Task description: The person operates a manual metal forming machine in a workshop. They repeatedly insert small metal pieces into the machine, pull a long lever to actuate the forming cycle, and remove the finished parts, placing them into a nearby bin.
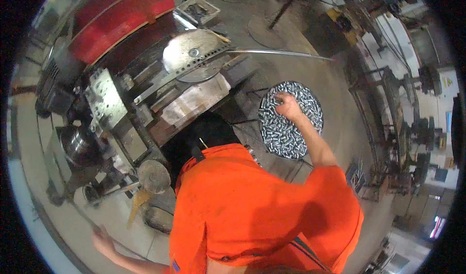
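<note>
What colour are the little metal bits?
The metal bits are shiny silver, clearest in the head view.

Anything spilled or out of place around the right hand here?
Nothing stands out: the small metal pieces at the right hand lie together in one round mass, with none visibly scattered beside it.

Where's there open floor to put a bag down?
A bare strip of floor lies between the round tray of metal pieces and the dark rack. The tray is crowded, with the right hand at its pieces.
</note>
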`<state>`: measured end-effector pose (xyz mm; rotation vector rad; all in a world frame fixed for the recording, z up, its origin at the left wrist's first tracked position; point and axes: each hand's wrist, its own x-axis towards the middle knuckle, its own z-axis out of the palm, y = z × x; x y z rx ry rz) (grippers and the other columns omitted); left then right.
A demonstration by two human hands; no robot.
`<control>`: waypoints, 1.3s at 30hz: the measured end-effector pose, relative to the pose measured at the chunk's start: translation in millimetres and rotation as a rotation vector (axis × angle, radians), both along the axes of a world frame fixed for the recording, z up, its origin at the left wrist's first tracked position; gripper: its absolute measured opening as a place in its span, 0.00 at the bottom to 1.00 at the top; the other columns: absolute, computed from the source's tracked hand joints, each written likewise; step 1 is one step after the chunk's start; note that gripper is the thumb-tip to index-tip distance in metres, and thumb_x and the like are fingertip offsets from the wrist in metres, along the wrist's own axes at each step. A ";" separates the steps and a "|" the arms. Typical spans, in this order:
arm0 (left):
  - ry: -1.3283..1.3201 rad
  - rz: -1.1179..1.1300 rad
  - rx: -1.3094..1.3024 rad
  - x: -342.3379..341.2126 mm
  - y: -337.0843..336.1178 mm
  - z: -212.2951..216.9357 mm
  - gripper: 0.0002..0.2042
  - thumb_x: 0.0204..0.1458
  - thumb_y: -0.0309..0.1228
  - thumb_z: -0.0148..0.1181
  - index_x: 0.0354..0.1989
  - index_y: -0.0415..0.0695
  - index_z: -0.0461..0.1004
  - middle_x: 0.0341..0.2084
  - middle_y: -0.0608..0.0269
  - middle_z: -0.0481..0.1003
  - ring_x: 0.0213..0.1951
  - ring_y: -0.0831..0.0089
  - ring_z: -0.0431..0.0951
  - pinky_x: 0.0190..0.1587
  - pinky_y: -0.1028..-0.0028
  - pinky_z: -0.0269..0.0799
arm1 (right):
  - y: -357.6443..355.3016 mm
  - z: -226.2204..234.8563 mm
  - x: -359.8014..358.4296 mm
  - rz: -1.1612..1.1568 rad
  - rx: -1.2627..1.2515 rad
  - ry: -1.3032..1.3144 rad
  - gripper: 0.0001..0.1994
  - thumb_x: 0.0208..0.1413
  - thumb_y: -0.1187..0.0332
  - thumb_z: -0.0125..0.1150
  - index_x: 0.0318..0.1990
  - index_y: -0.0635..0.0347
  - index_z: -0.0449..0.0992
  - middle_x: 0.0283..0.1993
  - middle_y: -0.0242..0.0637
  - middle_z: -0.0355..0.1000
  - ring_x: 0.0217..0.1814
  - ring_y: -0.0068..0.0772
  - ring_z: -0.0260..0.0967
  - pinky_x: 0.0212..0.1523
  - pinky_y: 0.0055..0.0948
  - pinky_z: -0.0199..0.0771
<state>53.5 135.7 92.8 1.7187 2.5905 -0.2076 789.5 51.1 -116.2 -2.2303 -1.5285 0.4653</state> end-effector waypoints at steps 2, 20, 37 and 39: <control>-0.528 -0.134 0.376 40.8 8.4 10.9 0.19 0.55 0.36 0.53 0.53 0.40 0.68 0.43 0.55 0.74 0.45 0.67 0.73 0.50 0.69 0.67 | 24.6 19.2 -37.9 0.109 0.139 0.202 0.24 0.32 0.78 0.54 0.45 0.65 0.73 0.50 0.46 0.69 0.45 0.41 0.72 0.44 0.29 0.73; -1.340 -0.533 0.004 266.5 65.7 -9.6 0.14 0.54 0.35 0.56 0.33 0.33 0.75 0.22 0.62 0.76 0.27 0.79 0.74 0.31 0.76 0.70 | 125.2 173.5 -281.4 1.046 0.625 0.254 0.29 0.28 0.67 0.58 0.47 0.65 0.71 0.55 0.53 0.61 0.49 0.53 0.61 0.49 0.42 0.67; -1.345 -0.434 0.009 254.2 69.2 -26.0 0.17 0.56 0.37 0.54 0.22 0.35 0.74 0.12 0.69 0.69 0.17 0.83 0.68 0.20 0.79 0.63 | 148.7 185.0 -296.0 1.133 0.507 0.271 0.16 0.28 0.69 0.57 0.32 0.62 0.75 0.43 0.45 0.68 0.40 0.48 0.65 0.39 0.39 0.70; -1.321 -0.428 0.054 249.4 69.9 -25.7 0.18 0.56 0.40 0.53 0.22 0.36 0.74 0.11 0.69 0.68 0.17 0.83 0.68 0.20 0.78 0.62 | 154.5 185.5 -302.4 1.143 0.506 0.264 0.15 0.27 0.70 0.57 0.30 0.62 0.76 0.40 0.44 0.69 0.39 0.47 0.66 0.39 0.39 0.71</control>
